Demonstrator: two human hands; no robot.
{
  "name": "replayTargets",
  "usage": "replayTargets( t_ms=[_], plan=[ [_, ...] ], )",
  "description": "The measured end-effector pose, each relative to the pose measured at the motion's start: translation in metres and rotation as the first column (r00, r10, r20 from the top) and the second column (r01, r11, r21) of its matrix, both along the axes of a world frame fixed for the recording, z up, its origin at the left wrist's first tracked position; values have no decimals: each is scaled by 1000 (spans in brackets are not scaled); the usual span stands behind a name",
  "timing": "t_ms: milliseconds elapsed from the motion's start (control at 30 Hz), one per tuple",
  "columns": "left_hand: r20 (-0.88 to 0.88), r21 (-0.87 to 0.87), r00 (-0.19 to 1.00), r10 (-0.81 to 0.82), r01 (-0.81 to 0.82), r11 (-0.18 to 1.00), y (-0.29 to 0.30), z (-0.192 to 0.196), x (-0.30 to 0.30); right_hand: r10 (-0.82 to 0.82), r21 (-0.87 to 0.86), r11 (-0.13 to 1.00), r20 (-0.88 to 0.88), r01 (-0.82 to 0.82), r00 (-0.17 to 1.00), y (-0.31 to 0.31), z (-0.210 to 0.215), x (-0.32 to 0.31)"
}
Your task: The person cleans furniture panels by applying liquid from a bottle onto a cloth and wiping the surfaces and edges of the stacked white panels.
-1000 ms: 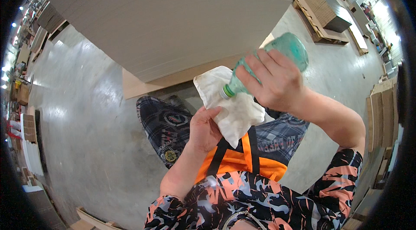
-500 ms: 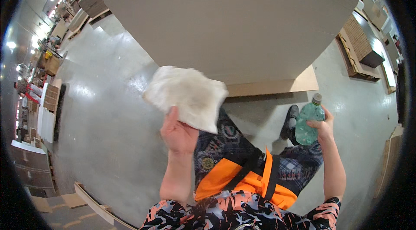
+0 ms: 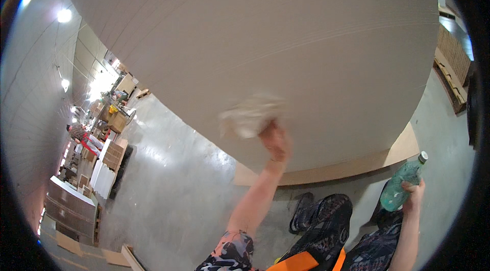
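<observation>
A whitish cloth [image 3: 244, 119], smeared by motion, is in my left hand [image 3: 276, 140]. My arm reaches it forward over the broad grey-brown face of a large panel or stack [image 3: 265, 41]. The cloth appears to lie against that face, though the blur hides the exact contact. Down at the right, my right hand [image 3: 414, 193] is wrapped round a see-through green plastic bottle [image 3: 397, 188] with a light cap. The bottle leans, cap end up and to the right, beside the panel's lower right corner.
A tan cardboard sheet [image 3: 342, 169] sticks out under the panel's near edge. Stacked boards on a pallet [image 3: 453, 66] stand at the right. At the left are more stacks [image 3: 71, 209] and a person [image 3: 84, 138] in the distance. My legs are below the panel.
My left hand has carried the cloth forward and right, from over the floor and panel edge onto the panel's face. The view has tilted up. My right hand still grips the bottle, now more tilted.
</observation>
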State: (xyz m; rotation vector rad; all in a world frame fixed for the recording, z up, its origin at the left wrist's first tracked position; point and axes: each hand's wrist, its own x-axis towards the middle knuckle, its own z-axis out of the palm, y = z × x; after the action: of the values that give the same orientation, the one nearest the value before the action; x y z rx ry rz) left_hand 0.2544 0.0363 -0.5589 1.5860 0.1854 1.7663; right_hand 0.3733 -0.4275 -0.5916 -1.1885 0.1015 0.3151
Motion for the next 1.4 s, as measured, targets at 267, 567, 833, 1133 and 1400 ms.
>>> replayTargets(
  t_ms=[267, 567, 833, 1133, 1400],
  plan=[
    [-334, 736, 651, 681, -272, 620, 49, 81, -22, 35, 37, 999, -20, -34, 999, 18, 12, -4],
    [-160, 930, 642, 750, -157, 333, -25, 190, 27, -59, 16, 998, -19, 59, 998, 15, 36, -4],
    [-220, 954, 636, 740, -16, 298, -38, 220, 39, 46, 141, 990, -104, -31, 993, 16, 9, -11],
    [65, 925, 419, 906, -366, 103, 12, 191, 19, -53, 55, 997, -61, 57, 997, 4, 25, -8],
    [-24, 999, 807, 590, -10, 54, -199, 220, 231, -93, 138, 984, -161, 115, 983, 14, 4, -16]
  ],
)
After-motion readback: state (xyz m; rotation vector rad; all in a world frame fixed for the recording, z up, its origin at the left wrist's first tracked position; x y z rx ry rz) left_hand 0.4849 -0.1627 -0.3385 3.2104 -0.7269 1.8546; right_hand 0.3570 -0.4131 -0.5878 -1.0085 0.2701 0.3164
